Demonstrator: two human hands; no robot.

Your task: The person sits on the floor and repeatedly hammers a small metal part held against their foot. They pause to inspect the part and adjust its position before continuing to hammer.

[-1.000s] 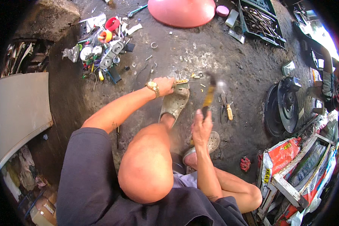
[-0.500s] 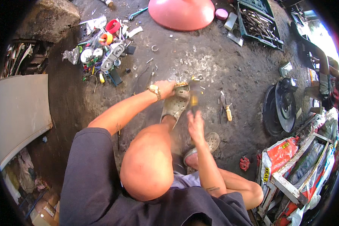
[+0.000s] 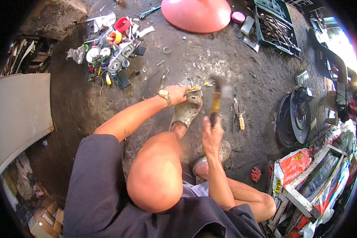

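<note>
My right hand [image 3: 212, 133] grips the dark lower handle of a hammer [image 3: 215, 104]. The hammer stands raised with its yellow-banded shaft pointing away, its head blurred by motion. At the toe of my left clog [image 3: 186, 113], my left hand [image 3: 176, 95] is closed on a small brass-coloured piece [image 3: 193, 89], partly covered by the fingers. What it is exactly cannot be made out. More small yellowish bits [image 3: 207, 83] lie on the ground just beyond. To the right, pliers [image 3: 236, 109] rest beside a tool with a pale wooden handle [image 3: 241, 121].
Mixed scrap [image 3: 115, 51] is heaped at the far left. A pink dome-shaped object [image 3: 197, 14] and a green crate of metal rods [image 3: 275, 29] lie ahead. Black discs [image 3: 299, 115] stand right, above a white metal frame [image 3: 305, 200]. A grey panel [image 3: 23, 115] stands left.
The hammer has risen from near the brass-coloured piece and swung right, with my right hand shifting slightly rightward. My left hand stays at the clog's toe. The whole view has shifted slightly.
</note>
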